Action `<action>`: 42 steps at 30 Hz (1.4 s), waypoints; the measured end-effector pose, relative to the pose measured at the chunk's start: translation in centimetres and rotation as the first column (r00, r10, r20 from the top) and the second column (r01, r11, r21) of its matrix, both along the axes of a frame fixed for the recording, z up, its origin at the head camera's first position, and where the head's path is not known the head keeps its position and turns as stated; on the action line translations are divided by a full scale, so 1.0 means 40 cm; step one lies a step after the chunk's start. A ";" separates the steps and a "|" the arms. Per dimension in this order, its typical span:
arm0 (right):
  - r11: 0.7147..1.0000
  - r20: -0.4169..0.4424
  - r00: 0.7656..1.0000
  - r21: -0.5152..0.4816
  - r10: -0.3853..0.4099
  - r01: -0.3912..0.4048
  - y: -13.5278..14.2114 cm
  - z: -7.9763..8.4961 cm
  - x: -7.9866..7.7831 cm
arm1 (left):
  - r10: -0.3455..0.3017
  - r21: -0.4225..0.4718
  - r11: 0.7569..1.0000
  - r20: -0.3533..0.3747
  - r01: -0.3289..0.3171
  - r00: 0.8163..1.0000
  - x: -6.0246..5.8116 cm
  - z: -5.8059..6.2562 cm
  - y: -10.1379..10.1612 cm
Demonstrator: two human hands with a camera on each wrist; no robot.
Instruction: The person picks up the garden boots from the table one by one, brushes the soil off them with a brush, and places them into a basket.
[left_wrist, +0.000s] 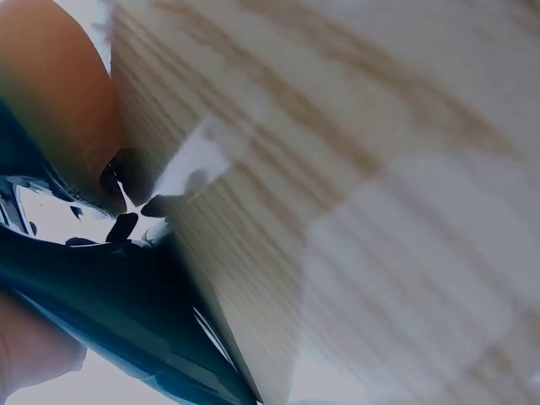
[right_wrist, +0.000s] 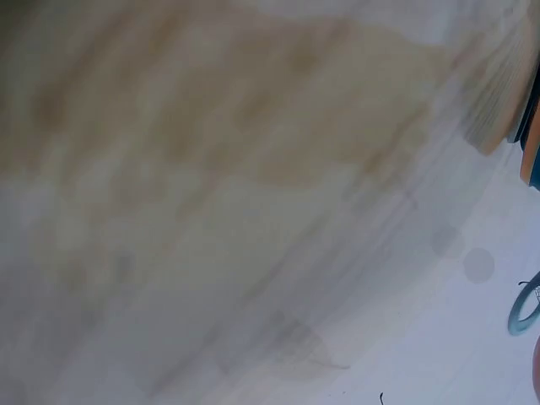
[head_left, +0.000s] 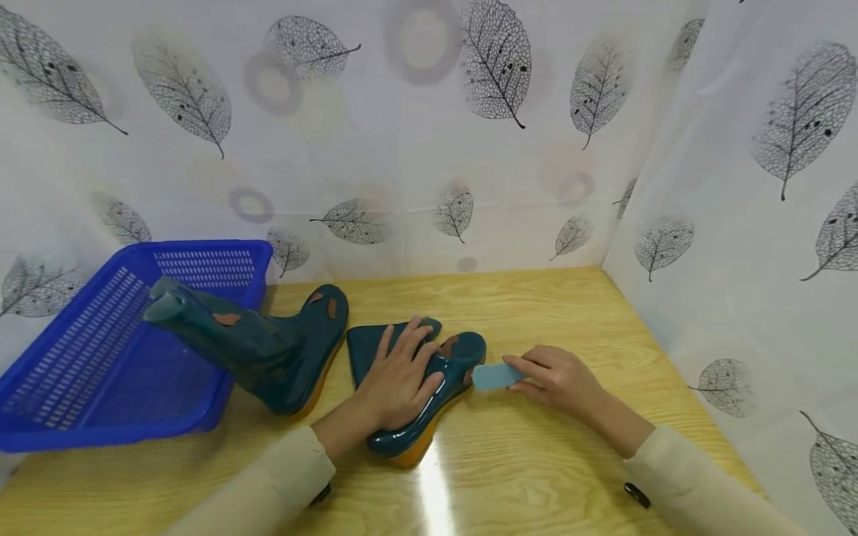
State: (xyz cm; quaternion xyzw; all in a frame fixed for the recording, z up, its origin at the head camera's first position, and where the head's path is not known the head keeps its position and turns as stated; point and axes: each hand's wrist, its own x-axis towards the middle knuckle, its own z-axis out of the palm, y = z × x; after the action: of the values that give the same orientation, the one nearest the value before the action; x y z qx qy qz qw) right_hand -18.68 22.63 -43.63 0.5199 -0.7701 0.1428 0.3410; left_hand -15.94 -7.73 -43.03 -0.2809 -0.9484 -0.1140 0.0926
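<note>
A dark teal rain boot [head_left: 415, 417] with an orange sole and brown patches lies on its side on the wooden table. My left hand [head_left: 400, 372] rests spread over it, pressing it down. In the left wrist view, the glossy boot [left_wrist: 110, 304] and part of a finger or thumb [left_wrist: 34, 350] show at the left. Between thumb and fingers, my right hand [head_left: 559, 378] pinches a flat light-blue piece [head_left: 496, 377] with a rounded end. Its tip meets the boot's toe beside a brown patch; whether it touches is unclear. The right wrist view hardly shows that hand.
A matching boot [head_left: 268, 346] leans to the left, its shaft over the rim of a blue plastic basket [head_left: 214, 402]. The wooden table [head_left: 550, 476] meets a white leaf-print curtain [head_left: 402, 141] behind and at the right. A small black object [head_left: 637, 495] shows near the right sleeve.
</note>
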 end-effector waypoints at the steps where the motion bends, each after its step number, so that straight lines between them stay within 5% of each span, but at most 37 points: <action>1: 1.000 0.003 1.000 -0.011 0.007 -0.007 -0.001 0.000 0.002 | 0.000 0.000 1.000 0.001 0.000 1.000 0.000 -0.001 0.000; 12: 0.998 0.005 0.998 -0.023 0.067 -0.066 -0.060 0.009 0.003 | 0.019 -0.002 1.000 0.007 -0.019 1.000 -0.001 0.004 0.002; 18: 1.000 -0.018 1.000 0.014 0.001 0.000 -0.043 0.007 -0.001 | 0.011 0.025 1.000 0.010 -0.011 1.000 -0.001 0.005 -0.001; 30: 0.999 -0.032 0.999 0.033 -0.007 0.008 -0.005 -0.007 -0.006 | 0.003 0.041 0.999 0.006 -0.003 1.000 0.002 -0.001 -0.001; 42: 0.997 -0.036 0.997 0.002 0.074 -0.074 0.012 -0.005 0.008 | -0.007 0.050 0.999 0.014 0.006 1.000 0.001 -0.004 0.000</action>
State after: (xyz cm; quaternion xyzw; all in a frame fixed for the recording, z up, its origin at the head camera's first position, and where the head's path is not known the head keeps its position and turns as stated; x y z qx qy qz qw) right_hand -18.37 23.09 -43.82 0.5506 -0.7440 0.1456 0.3494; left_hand -15.89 -7.74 -43.20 -0.2809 -0.9449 -0.1399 0.0927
